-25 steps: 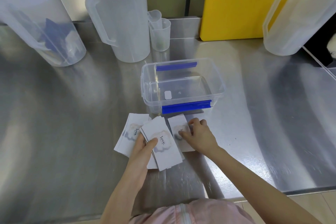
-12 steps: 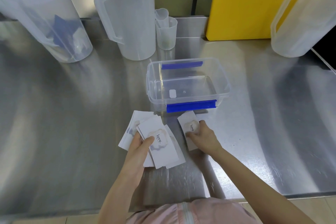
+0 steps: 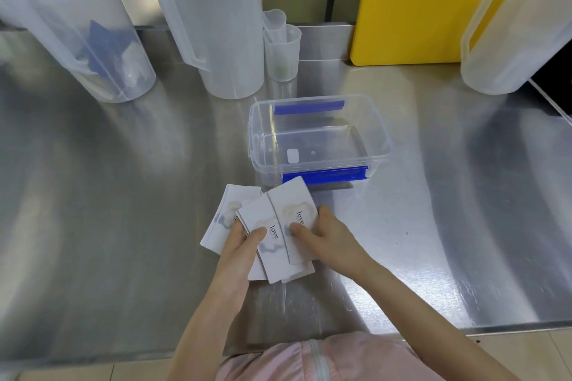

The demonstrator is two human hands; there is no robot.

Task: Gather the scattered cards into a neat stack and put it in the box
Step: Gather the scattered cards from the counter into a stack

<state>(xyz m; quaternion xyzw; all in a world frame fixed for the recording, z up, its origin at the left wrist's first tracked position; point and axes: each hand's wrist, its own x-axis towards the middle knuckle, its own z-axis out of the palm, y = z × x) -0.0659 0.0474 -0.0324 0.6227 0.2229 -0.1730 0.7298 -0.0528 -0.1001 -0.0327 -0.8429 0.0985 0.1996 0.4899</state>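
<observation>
Several white cards printed "love." form a loose fan [image 3: 263, 232] just in front of the clear plastic box [image 3: 379, 130]. My left hand [image 3: 240, 249] grips the fan from below, thumb on top of a card. With my right hand [image 3: 328, 233] I hold one more card [image 3: 294, 210] laid over the right side of the fan. The box has blue clips on its near and far sides, stands open and holds no cards. One card [image 3: 229, 216] sticks out at the left of the fan, partly under the others.
Behind the box stand a tall translucent jug [image 3: 216, 25] and small measuring cups [image 3: 281, 46]. Another jug [image 3: 71, 31] leans at the far left, a third jug [image 3: 520, 31] at the far right. A yellow board [image 3: 418, 6] leans on the back wall. The steel table edge [image 3: 464, 328] runs close to my body.
My right hand has lifted the single card from the table on the right and brought it left onto the fan in my left hand.
</observation>
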